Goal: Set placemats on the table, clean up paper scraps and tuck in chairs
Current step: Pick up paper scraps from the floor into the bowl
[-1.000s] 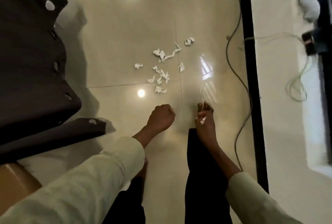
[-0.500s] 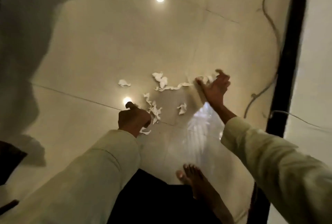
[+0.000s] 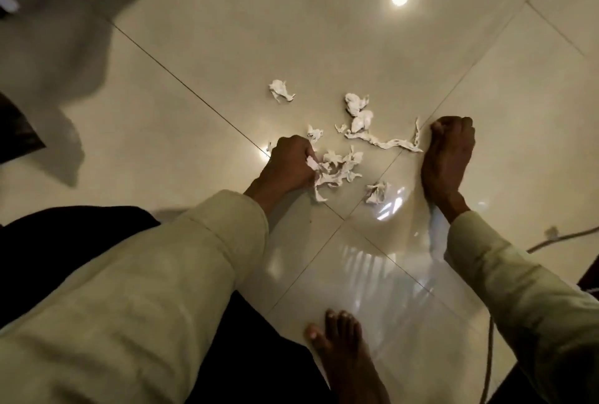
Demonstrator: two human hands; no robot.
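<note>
Bare foot [image 3: 343, 351] nearest, on the glossy tile floor [image 3: 201, 56]; cable [image 3: 564, 236] off right. Left hand [image 3: 288, 165] – grip curled, pinching a crumpled paper clump [image 3: 337, 170]. Right hand [image 3: 449, 153] – fingers curled on the floor beside a long paper strip [image 3: 385, 142]; contents unclear. Loose paper scraps [image 3: 358, 108] scattered just beyond, between both hands.

Single view, head-worn wide-angle camera, looking steeply down at a glossy cream tiled floor [image 3: 324, 30] from close above. Both cream-sleeved forearms enter from the bottom edge, the left hand [image 3: 288, 165] and right hand [image 3: 449, 150] near frame centre, with torn white paper scraps [image 3: 340, 166] between them. A bare foot [image 3: 343, 348] sits at the lower edge. Straight tile joints bow slightly toward the frame edges.
</note>
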